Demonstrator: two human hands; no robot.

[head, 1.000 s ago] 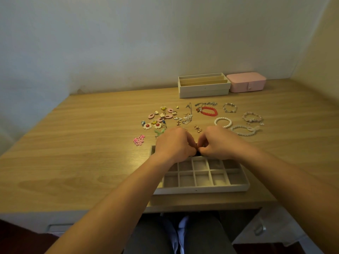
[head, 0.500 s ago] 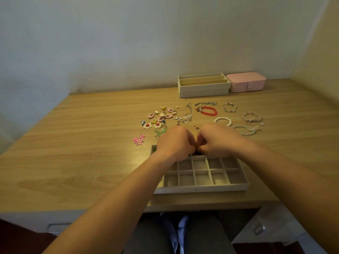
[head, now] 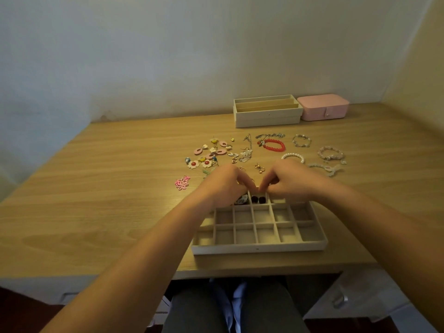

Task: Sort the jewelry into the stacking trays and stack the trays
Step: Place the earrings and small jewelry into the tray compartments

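While both curl, left hand (head: 222, 186), right hand (head: 286, 180), over tray (head: 259, 248)

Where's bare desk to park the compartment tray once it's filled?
Free: the wide desk stretch left of the compartment tray, and the back-left strip beside the stacked trays. Also the right edge past the bracelets. Crowded: the jewelry spread between the hands and the stacked trays.

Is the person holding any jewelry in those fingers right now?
Cannot be told: the left hand and right hand pinch together over the compartment tray, hiding their fingertips.
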